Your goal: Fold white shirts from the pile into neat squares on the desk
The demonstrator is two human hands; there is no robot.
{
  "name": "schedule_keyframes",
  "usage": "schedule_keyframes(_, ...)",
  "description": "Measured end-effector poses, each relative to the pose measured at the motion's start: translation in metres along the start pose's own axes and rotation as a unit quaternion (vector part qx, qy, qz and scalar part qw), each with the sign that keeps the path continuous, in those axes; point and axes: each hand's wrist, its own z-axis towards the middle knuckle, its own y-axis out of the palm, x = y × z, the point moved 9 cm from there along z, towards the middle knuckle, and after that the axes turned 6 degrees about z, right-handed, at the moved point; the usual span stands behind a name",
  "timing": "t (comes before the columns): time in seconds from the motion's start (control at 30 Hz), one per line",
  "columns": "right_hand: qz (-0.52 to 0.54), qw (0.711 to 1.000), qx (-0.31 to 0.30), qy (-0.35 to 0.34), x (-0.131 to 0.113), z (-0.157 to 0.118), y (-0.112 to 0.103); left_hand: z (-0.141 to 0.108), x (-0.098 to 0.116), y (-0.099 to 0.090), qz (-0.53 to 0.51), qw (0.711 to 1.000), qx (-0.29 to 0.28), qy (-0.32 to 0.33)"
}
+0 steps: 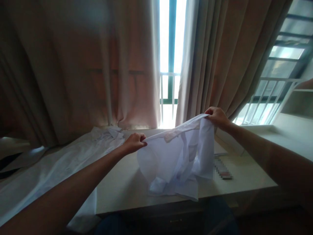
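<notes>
Desk (117, 192) by curtained window; hands (135, 142) (216, 117) raised, arms spread, pinching white cloth (171, 156), probably shirt, right hand higher.

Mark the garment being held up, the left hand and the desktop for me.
White garment (166, 161), head view: middle of its hanging fabric.
Left hand (133, 143), head view: back of the hand.
Desktop (117, 192), head view: bare stretch left of the garment.

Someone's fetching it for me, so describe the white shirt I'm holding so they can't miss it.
Find the window between the curtains, then the pale desk below. Over it, the white shirt hangs, its upper edge stretched between left hand and right hand, lower end on the desk. The other white cloth, to the left, lies unheld.
</notes>
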Motion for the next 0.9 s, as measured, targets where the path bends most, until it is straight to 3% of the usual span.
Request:
schedule_keyframes(0.23, 0.063, 0.995, 0.001, 0.077, 0.062, -0.009, 0.002, -0.001, -0.036, -0.011, 0.047, 0.998, 0.04, -0.022)
schedule_keyframes(0.37, 0.103, 0.986, -0.004, 0.127, 0.09, -0.02, 0.007, 0.001, -0.031, -0.024, 0.077, 0.995, 0.063, 0.013)
schedule_keyframes(0.47, 0.138, 0.98, -0.036, 0.136, 0.088, -0.025, 0.014, 0.002, -0.023, -0.036, 0.113, 0.989, 0.089, 0.018)
schedule_keyframes(0.6, 0.092, 0.99, -0.075, 0.083, 0.056, -0.02, 0.01, 0.002, -0.009, -0.064, 0.172, 0.973, 0.15, 0.016)
schedule_keyframes(0.7, -0.002, 0.998, -0.067, 0.017, 0.015, -0.008, -0.008, 0.0, 0.016, -0.102, 0.224, 0.951, 0.213, 0.023)
schedule_keyframes(0.8, -0.081, 0.994, -0.023, -0.062, -0.041, 0.004, -0.038, -0.005, 0.057, -0.152, 0.254, 0.928, 0.271, 0.026)
schedule_keyframes(0.9, -0.164, 0.972, 0.067, -0.152, -0.11, 0.008, -0.083, -0.012, 0.111, -0.209, 0.26, 0.906, 0.333, 0.03)
